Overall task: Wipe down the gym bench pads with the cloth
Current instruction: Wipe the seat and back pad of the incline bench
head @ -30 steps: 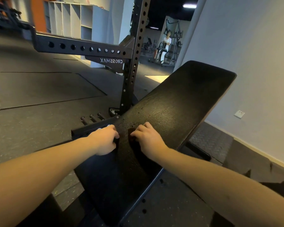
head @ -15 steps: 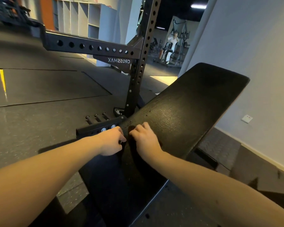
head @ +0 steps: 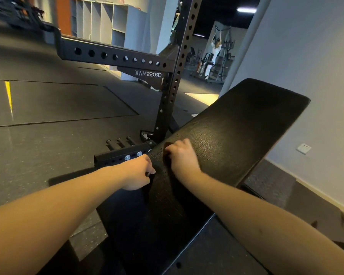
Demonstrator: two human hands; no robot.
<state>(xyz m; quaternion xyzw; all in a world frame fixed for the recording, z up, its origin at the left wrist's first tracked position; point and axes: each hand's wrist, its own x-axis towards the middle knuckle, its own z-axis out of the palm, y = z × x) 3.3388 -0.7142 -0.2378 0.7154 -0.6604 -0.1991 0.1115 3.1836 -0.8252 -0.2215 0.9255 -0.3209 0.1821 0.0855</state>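
Bench pad, black and tilted upward, is sitting in the middle of the view, with the lower seat pad joining it at the near end. Your left hand is curling its fingers at the left edge of the bench pad; the view is not showing whether it is pinching anything. Just to its right a dark fold, judged to be the cloth, is lying on the bench pad, and your right hand is gripping it with bent fingers, knuckles up.

Wiping is being assessed as at an early stage. You are working only the low left corner, no wiped band is showing, and the long upper stretch and the seat pad are awaiting attention.

Left of the bench pad, a base rail with three pegs is sitting close beside your left hand and risking knuckle contact. Behind the bench pad's left edge the rack upright is standing, limiting elbow room. Right of the bench pad, a wall socket is sitting well apart, posing no obstruction.
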